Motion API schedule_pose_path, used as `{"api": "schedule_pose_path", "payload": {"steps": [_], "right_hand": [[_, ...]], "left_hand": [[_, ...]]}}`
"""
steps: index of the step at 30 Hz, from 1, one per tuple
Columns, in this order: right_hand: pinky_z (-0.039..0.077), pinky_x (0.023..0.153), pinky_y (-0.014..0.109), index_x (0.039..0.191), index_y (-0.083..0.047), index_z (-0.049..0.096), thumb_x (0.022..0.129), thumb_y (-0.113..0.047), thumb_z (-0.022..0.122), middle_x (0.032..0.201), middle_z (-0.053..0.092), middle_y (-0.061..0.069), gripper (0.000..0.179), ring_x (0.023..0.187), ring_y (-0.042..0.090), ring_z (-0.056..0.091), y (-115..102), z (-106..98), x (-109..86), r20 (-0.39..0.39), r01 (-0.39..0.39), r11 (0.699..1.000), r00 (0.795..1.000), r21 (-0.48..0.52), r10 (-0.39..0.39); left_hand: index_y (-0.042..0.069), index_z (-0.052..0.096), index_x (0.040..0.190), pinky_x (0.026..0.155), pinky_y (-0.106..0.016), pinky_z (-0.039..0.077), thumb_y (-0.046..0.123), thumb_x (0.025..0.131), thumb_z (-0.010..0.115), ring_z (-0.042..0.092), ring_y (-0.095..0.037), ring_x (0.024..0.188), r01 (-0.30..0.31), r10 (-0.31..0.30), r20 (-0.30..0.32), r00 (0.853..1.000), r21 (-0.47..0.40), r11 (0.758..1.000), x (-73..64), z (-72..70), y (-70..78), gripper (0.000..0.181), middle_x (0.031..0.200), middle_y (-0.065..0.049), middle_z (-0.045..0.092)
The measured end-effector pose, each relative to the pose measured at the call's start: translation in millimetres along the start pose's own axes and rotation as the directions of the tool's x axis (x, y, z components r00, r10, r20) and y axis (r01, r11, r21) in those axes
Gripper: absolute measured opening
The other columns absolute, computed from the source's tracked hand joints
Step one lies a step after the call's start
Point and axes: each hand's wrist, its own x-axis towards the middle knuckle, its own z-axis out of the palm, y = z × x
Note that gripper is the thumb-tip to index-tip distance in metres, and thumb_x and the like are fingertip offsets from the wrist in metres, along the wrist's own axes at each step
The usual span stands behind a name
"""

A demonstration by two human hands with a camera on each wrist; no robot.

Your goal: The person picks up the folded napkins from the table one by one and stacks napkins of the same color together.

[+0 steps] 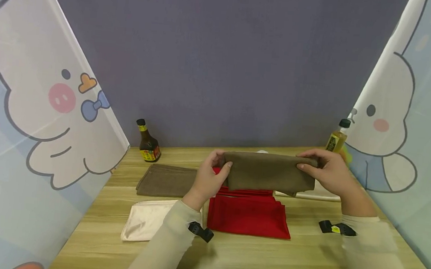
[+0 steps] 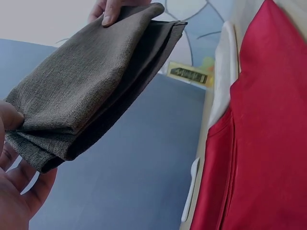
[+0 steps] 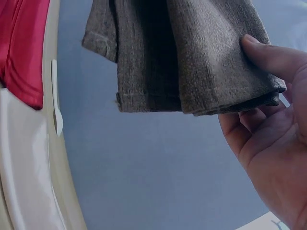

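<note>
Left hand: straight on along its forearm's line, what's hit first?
Probably the grey backdrop. The left hand holds the brown cloth above the table, and the way there looks free, though depth is unclear.

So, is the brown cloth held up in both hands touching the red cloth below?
Apart. In the left wrist view, a strip of bluish-grey backdrop shows between the held brown cloth and the red cloth.
</note>
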Motion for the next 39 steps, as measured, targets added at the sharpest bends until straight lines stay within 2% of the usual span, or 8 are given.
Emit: {"api": "schedule_pose_path", "payload": {"steps": [3,9,13,17,22,29,33,39], "right_hand": [[0.049,0.063,0.019,0.114,-0.004,0.077,0.087,0.008,0.081,0.106,0.074,-0.001,0.030,0.083,0.005,0.064,-2.7,6.1,6.3,0.007,0.011,1.000,1.000,-0.015,-0.011],[0.046,0.056,0.023,0.114,-0.001,0.075,0.088,0.010,0.078,0.102,0.072,-0.003,0.027,0.069,0.008,0.055,-8.4,15.1,16.7,0.022,0.022,0.999,0.999,0.040,-0.023],[0.047,0.055,0.025,0.115,-0.001,0.075,0.090,0.009,0.076,0.100,0.072,-0.002,0.026,0.068,0.009,0.054,-9.6,20.3,22.3,0.042,0.023,0.996,0.999,0.087,-0.027],[0.049,0.057,0.024,0.116,0.002,0.074,0.090,0.009,0.076,0.102,0.072,0.002,0.027,0.071,0.009,0.057,-8.9,28.5,27.1,0.048,0.010,0.991,0.999,0.133,-0.017],[0.048,0.057,0.025,0.117,0.001,0.074,0.090,0.008,0.077,0.106,0.072,0.005,0.028,0.071,0.009,0.055,-8.1,38.9,31.3,0.037,-0.006,0.991,0.999,0.137,0.001],[0.040,0.050,0.029,0.117,0.004,0.072,0.091,0.011,0.075,0.095,0.069,0.017,0.027,0.057,0.008,0.038,-22.0,51.4,33.9,0.040,-0.002,0.994,0.999,0.109,-0.002],[0.040,0.050,0.028,0.121,-0.004,0.074,0.092,0.003,0.078,0.089,0.067,0.010,0.029,0.055,0.010,0.037,-7.7,59.4,35.9,0.052,-0.030,0.994,0.998,0.101,0.025],[0.040,0.051,0.029,0.121,-0.011,0.075,0.094,-0.008,0.080,0.093,0.069,0.006,0.028,0.058,0.015,0.041,-5.7,70.6,38.2,0.080,-0.035,0.995,0.996,0.095,0.027]], "left_hand": [[0.003,0.062,0.125,0.080,-0.034,0.051,0.003,0.101,0.069,0.062,-0.020,0.092,-0.012,0.012,0.002,1.000,-0.027,1.000,1.4,-8.2,-1.1,0.025,0.100,-0.008,0.065],[0.000,0.061,0.126,0.065,-0.033,0.047,-0.002,0.100,0.068,0.059,-0.021,0.083,-0.049,0.048,-0.017,0.999,-0.054,0.997,4.0,-19.6,-3.7,0.027,0.092,-0.013,0.060],[-0.004,0.060,0.126,0.065,-0.032,0.048,-0.006,0.098,0.069,0.059,-0.022,0.082,-0.050,0.047,-0.053,0.997,-0.044,0.998,5.9,-25.1,-7.2,0.030,0.092,-0.016,0.061],[-0.001,0.059,0.127,0.070,-0.029,0.048,-0.006,0.098,0.068,0.058,-0.019,0.082,-0.037,0.035,-0.068,0.997,-0.031,0.999,7.8,-32.0,-12.3,0.030,0.091,-0.013,0.061],[0.009,0.059,0.131,0.061,-0.026,0.044,0.003,0.103,0.066,0.057,-0.017,0.083,-0.013,0.012,-0.034,0.999,-0.024,1.000,9.3,-44.5,-16.1,0.029,0.094,-0.006,0.060],[0.016,0.058,0.137,0.063,-0.029,0.049,0.011,0.105,0.065,0.061,-0.020,0.088,0.028,-0.028,0.020,0.999,-0.024,0.999,10.9,-63.0,-18.5,0.033,0.104,-0.008,0.062],[0.017,0.057,0.139,0.064,-0.029,0.049,0.012,0.105,0.065,0.061,-0.020,0.092,0.045,-0.044,0.041,0.998,-0.016,0.999,11.1,-71.9,-20.8,0.035,0.110,-0.008,0.061],[0.015,0.056,0.143,0.075,-0.029,0.051,0.009,0.105,0.065,0.062,-0.025,0.117,0.051,-0.050,0.065,0.997,-0.010,0.999,12.3,-85.4,-24.5,0.040,0.125,-0.013,0.061]]}}
